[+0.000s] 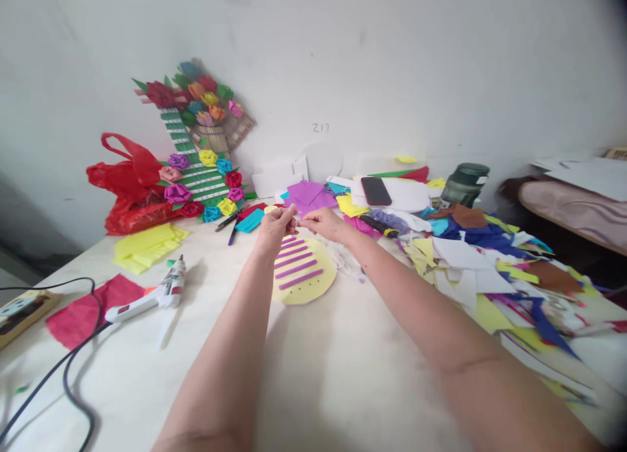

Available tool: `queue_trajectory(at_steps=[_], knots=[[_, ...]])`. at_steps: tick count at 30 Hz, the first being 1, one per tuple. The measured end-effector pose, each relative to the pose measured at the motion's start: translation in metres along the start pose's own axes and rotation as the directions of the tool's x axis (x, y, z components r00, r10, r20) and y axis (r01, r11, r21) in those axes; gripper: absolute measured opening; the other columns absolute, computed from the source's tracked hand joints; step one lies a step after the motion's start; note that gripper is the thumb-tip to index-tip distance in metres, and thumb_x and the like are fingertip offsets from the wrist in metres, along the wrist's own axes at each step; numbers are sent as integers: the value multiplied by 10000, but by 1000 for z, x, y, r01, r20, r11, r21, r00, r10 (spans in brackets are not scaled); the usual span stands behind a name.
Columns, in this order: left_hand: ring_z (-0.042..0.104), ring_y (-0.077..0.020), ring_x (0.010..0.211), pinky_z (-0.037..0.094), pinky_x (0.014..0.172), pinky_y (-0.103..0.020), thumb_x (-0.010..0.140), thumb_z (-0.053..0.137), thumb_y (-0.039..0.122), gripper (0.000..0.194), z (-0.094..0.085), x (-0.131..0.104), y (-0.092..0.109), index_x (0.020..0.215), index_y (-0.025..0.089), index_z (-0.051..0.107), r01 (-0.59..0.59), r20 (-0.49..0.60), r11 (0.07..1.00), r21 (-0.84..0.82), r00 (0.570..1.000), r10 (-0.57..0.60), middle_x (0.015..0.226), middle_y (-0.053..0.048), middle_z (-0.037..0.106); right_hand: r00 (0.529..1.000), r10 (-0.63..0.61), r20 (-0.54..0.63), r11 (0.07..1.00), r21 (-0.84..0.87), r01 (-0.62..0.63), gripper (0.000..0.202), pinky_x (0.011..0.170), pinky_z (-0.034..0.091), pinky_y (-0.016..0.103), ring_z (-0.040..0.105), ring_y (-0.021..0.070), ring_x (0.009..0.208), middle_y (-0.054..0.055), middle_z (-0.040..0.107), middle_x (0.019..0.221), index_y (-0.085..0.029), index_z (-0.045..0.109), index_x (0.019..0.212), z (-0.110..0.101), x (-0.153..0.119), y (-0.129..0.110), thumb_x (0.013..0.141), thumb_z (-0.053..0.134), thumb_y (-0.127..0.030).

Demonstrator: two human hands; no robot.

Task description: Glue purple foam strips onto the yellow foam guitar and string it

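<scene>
My left hand [278, 226] and my right hand [324, 223] meet above the far edge of a round yellow disc [313, 292]. Fingers of both are pinched close together, and what lies between the tips is too small to make out. Parallel purple strips [296, 264] run across the disc, with a row of small dark dots along its near part. Just right of the disc, a loose tangle of white string [345, 259] rests on the table. Purple paper sheets [308, 196] lie behind my hands.
A hot glue gun [161, 292] with a black cable [73, 354] lies at left, near red paper [88, 311]. Paper-flower decorations [198, 158] lean on the wall beside a red plastic bag [127, 184]. Rightward are a phone [375, 191], a cutter [378, 226], a bottle [464, 185] and paper scraps [490, 269].
</scene>
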State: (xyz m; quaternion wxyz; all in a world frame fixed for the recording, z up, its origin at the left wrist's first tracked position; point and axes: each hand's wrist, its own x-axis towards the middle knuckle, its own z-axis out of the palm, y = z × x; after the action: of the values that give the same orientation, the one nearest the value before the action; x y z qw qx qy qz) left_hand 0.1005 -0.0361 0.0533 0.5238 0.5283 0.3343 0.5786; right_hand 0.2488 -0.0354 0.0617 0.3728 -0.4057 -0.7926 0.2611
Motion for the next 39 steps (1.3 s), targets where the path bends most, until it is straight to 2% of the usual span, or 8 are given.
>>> queue_trajectory(at_steps=[7,11,18,22,24,26,30,39], knots=[[480,-71,412,411,451,-197,707,586,469,369,-1,-30,14,693,100,578,49,-9,996,71,999,-48,494,-8,534,996,-68,-49,996,52,71,245,546,301,205,387,80,569,-31,440,576,-131,551,616,18,-25,-7,741,473,-326],[524,-95,495,438,508,-220,724,543,473,377,-11,-45,18,765,104,605,75,-163,988,138,985,-52,589,-36,582,983,14,-185,994,110,7,239,586,350,213,457,98,621,0,559,666,-132,641,766,24,-37,-5,733,503,-324],[532,-106,599,422,530,-205,650,561,288,184,-69,-61,10,738,130,594,164,-598,965,206,801,-9,724,-69,630,933,225,-281,964,204,-171,269,470,298,213,386,90,469,-41,454,497,-140,655,841,23,-61,1,729,493,-322],[570,-128,605,455,570,-249,674,521,293,218,-89,-73,4,812,137,589,194,-631,950,245,775,4,788,-90,651,935,233,-267,969,144,-201,221,504,322,204,402,84,478,-32,493,485,-135,642,734,22,-72,9,729,493,-298],[601,-176,681,464,622,-300,697,498,301,232,-91,-77,1,842,157,607,309,-634,859,409,773,24,817,-97,660,938,249,-241,968,94,-233,198,523,337,194,413,75,485,-12,556,518,-130,632,687,21,-75,11,732,493,-263],[586,-254,862,445,712,-363,691,506,294,223,-89,-80,-2,832,183,638,448,-618,630,635,783,66,857,-112,661,932,298,-208,955,72,-289,185,495,333,182,398,64,458,3,599,547,-125,635,710,20,-77,11,739,491,-239],[399,-340,1119,358,856,-427,673,536,354,224,-80,-81,-9,767,203,672,419,-455,220,881,877,152,1032,-132,614,896,412,-165,911,85,-403,171,399,309,173,357,44,374,29,652,636,-119,625,789,19,-77,16,758,485,-211],[377,-374,1083,331,843,-449,694,496,281,204,-79,-77,-22,714,162,661,352,-362,121,928,929,73,1098,-180,561,857,443,-264,868,-113,-484,190,466,365,190,520,79,435,24,649,644,-145,638,736,16,-75,34,742,496,-271]])
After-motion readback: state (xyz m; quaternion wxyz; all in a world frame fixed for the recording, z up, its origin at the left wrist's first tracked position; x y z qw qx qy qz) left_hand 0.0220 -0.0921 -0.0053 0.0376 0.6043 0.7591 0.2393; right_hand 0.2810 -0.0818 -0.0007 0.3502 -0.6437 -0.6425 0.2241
